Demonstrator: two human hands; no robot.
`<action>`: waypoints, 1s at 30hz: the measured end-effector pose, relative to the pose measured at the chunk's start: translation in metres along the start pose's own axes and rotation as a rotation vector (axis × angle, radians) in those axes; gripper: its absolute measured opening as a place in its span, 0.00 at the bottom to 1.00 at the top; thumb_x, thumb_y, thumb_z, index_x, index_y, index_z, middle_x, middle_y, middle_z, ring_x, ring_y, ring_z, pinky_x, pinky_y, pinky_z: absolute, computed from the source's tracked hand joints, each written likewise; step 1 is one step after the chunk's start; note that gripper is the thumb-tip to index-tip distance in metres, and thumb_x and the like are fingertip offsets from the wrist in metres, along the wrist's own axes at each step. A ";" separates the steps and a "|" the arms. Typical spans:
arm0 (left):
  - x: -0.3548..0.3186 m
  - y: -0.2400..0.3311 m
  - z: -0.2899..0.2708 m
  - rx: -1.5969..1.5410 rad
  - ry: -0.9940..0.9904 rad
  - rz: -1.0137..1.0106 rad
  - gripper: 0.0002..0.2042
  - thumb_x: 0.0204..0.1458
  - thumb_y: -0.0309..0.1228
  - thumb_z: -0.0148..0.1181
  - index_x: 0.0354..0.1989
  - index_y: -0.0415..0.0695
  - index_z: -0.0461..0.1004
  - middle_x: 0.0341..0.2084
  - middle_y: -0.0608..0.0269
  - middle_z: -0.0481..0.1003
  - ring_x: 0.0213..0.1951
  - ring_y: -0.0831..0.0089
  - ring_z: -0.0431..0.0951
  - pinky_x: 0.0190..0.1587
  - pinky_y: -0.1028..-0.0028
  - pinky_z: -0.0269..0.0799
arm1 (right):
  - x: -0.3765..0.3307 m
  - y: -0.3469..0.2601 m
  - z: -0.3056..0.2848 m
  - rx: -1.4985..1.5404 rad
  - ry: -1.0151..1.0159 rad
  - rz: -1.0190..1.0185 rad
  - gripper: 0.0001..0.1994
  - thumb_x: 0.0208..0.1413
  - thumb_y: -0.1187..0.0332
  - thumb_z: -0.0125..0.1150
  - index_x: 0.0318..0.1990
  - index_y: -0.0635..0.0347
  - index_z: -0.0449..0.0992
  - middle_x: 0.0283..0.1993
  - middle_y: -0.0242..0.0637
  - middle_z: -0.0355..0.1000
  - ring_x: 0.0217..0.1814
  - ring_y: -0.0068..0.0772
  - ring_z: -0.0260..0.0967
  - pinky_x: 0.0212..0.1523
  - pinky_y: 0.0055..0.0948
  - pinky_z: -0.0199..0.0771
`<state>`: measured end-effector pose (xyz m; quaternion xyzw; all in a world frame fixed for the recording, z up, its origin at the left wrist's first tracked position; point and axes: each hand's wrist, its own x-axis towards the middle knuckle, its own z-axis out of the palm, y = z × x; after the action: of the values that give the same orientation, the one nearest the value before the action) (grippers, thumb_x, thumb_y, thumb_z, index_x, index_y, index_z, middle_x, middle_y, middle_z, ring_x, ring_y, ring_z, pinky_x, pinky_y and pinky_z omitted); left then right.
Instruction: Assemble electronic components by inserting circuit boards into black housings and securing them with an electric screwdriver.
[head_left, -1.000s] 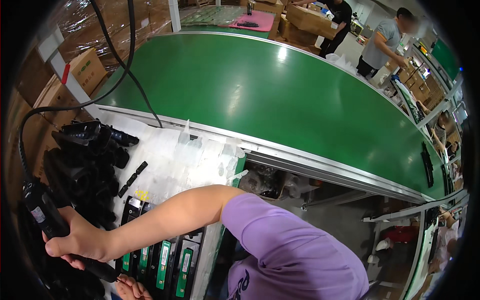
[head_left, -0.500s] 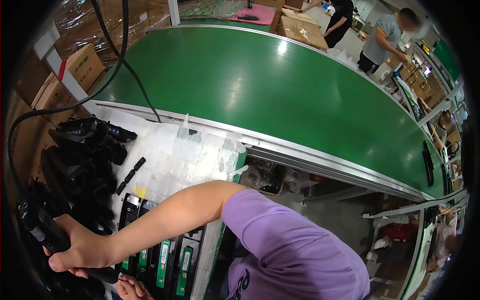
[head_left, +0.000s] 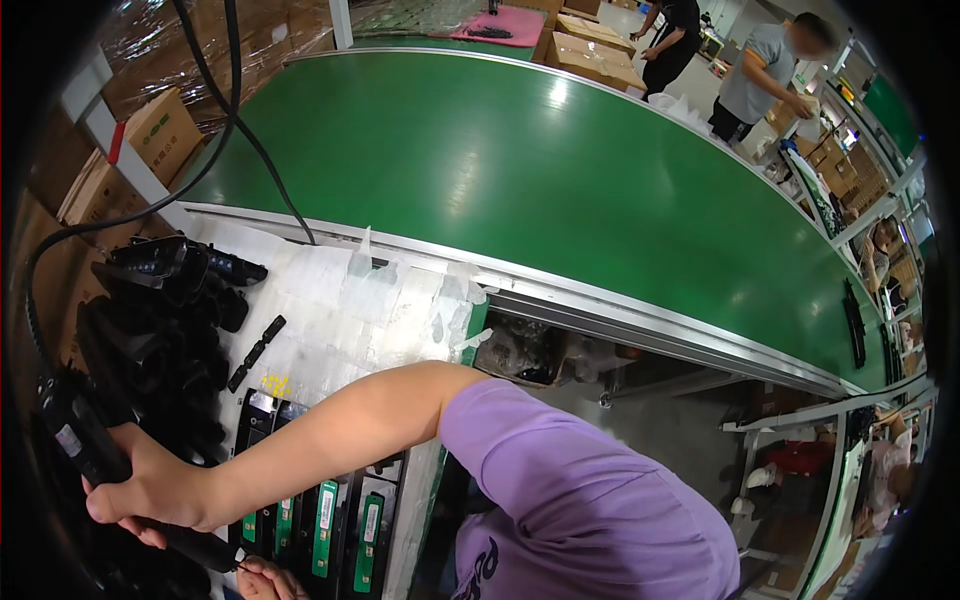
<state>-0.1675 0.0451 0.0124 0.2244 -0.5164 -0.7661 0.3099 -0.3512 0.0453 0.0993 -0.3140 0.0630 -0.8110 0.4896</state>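
A wide green conveyor belt (head_left: 520, 170) fills the upper middle of the frame, curving from upper left down to the right edge, with cardboard boxes (head_left: 150, 130) stacked past its upper left end. Below it, left of centre, lies a white padded work surface (head_left: 350, 310). A heap of black plastic parts (head_left: 150, 330) covers the left part of that surface. At the lower centre-left a row of black trays with green circuit boards (head_left: 325, 515) stands side by side, partly hidden by the forearm in the purple sleeve (head_left: 580, 500).

The right hand (head_left: 150, 490), at the lower left, has its fingers wrapped tightly around a black powered screwdriver (head_left: 85, 440), which runs tilted from the left edge down toward the bottom; its black cable (head_left: 235, 110) climbs to the top of the frame. The left hand (head_left: 265, 580) barely shows at the bottom edge, just beside the tool's lower end; its fingers look curled, but whether they hold anything cannot be told. A small black strip (head_left: 256, 352) lies loose on the white surface.
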 end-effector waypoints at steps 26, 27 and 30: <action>0.026 -0.005 -0.027 0.055 0.119 0.081 0.10 0.60 0.26 0.45 0.44 0.33 0.66 0.39 0.46 0.74 0.35 0.67 0.78 0.39 0.75 0.75 | 0.010 -0.037 -0.004 -0.697 0.118 0.016 0.17 0.47 0.70 0.61 0.44 0.67 0.67 0.16 0.39 0.64 0.10 0.28 0.59 0.13 0.25 0.60; 0.024 -0.002 -0.026 0.056 0.118 0.065 0.10 0.61 0.27 0.44 0.44 0.32 0.67 0.38 0.47 0.75 0.32 0.69 0.78 0.37 0.76 0.75 | 0.011 -0.028 -0.004 -0.658 0.125 -0.018 0.16 0.47 0.71 0.60 0.43 0.69 0.66 0.16 0.37 0.62 0.10 0.28 0.58 0.13 0.24 0.60; 0.020 0.002 -0.032 0.175 0.126 -0.008 0.11 0.62 0.28 0.42 0.43 0.35 0.68 0.28 0.54 0.76 0.20 0.80 0.71 0.24 0.83 0.66 | 0.010 0.000 -0.009 -0.610 0.078 0.031 0.14 0.48 0.73 0.58 0.42 0.67 0.66 0.15 0.37 0.62 0.10 0.27 0.57 0.13 0.24 0.60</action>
<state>-0.1597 0.0100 0.0016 0.3005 -0.5599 -0.7036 0.3182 -0.3590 0.0353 0.0964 -0.4139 0.3270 -0.7587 0.3823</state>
